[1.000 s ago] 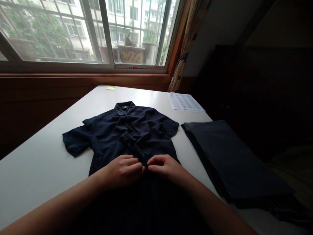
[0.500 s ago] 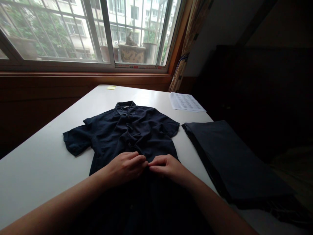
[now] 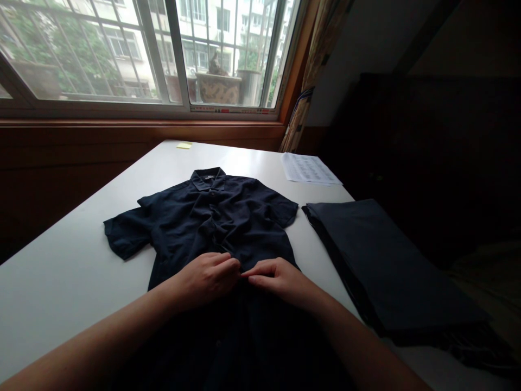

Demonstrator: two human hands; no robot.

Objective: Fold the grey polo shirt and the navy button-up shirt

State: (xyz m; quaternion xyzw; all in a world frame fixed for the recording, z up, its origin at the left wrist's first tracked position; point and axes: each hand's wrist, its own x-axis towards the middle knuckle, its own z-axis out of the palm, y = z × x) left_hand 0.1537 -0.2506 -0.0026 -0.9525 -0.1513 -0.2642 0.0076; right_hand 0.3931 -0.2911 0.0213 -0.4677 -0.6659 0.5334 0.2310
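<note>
A dark navy short-sleeved shirt (image 3: 228, 217) lies face up on the white table (image 3: 61, 271), collar toward the window. My left hand (image 3: 205, 278) and my right hand (image 3: 277, 278) meet at the shirt's button placket near its middle. Both hands have their fingers curled and pinched on the fabric at the front opening, fingertips almost touching each other. What sits between the fingertips is too small and dark to make out beyond the cloth itself. The lower half of the shirt runs under my forearms toward me.
A folded stack of dark cloth (image 3: 382, 260) lies at the table's right edge. A printed sheet of paper (image 3: 307, 169) sits at the far right, and a small yellow note (image 3: 184, 145) near the window sill. Beyond the table, dark furniture fills the right.
Both hands have shifted slightly up the placket and closer together. The shirt itself lies as before.
</note>
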